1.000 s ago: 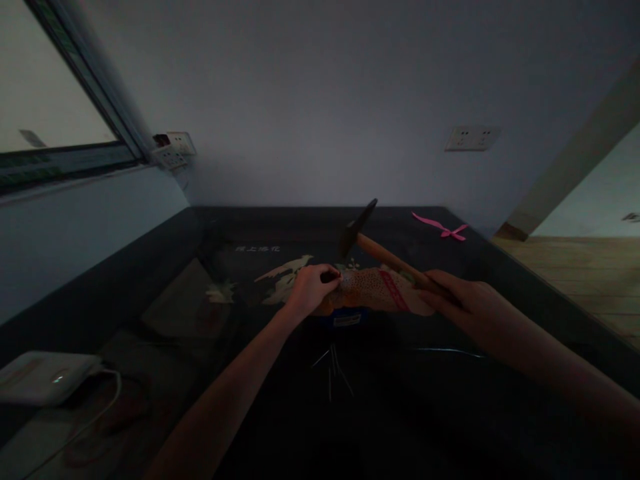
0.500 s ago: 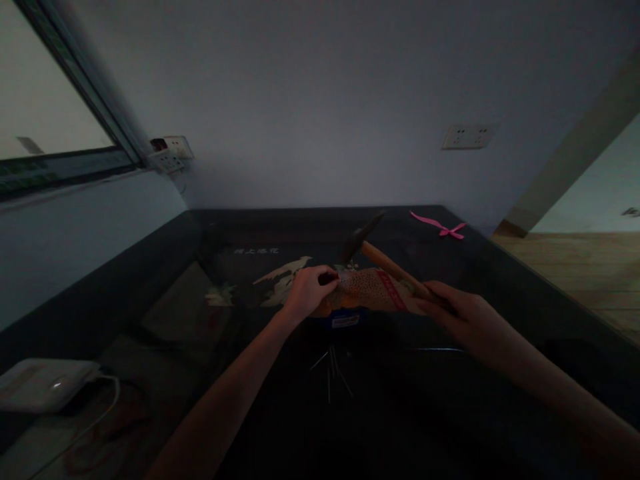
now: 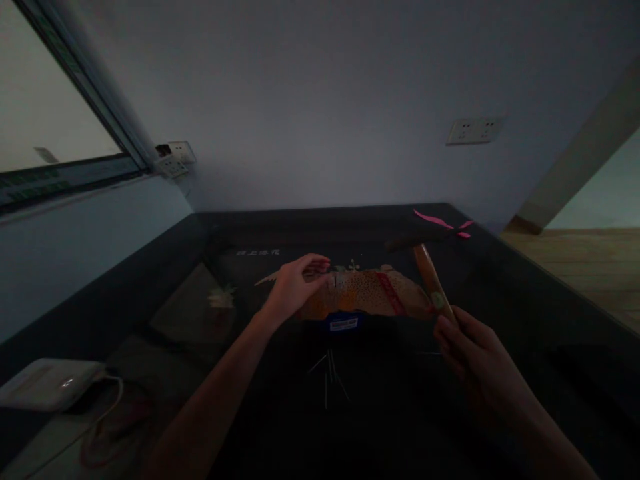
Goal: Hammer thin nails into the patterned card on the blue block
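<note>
My right hand (image 3: 473, 340) grips the wooden handle of a hammer (image 3: 429, 277), whose dark head is raised above the table at the right. My left hand (image 3: 295, 287) is by the left part of a long brown piece with a dotted pattern and a red band (image 3: 367, 291). Its thumb and fingers are apart, with nothing visible between them. A thin upright sliver, perhaps a nail, shows just right of the thumb; it is too small to be sure. Under the brown piece sits a blue box (image 3: 344, 322). Several thin nails (image 3: 330, 373) lie on the dark table in front.
On the dark glossy table (image 3: 310, 227) a pink ribbon (image 3: 435, 220) lies at the back right. A white device with a cable (image 3: 50, 383) rests at the left. Wall sockets (image 3: 473, 131) are above the table, and a window (image 3: 45, 100) is at the left.
The hammer has swung up and right, away from my left hand. My left hand has moved slightly left and its fingers have parted from a pinch on the brown piece.
</note>
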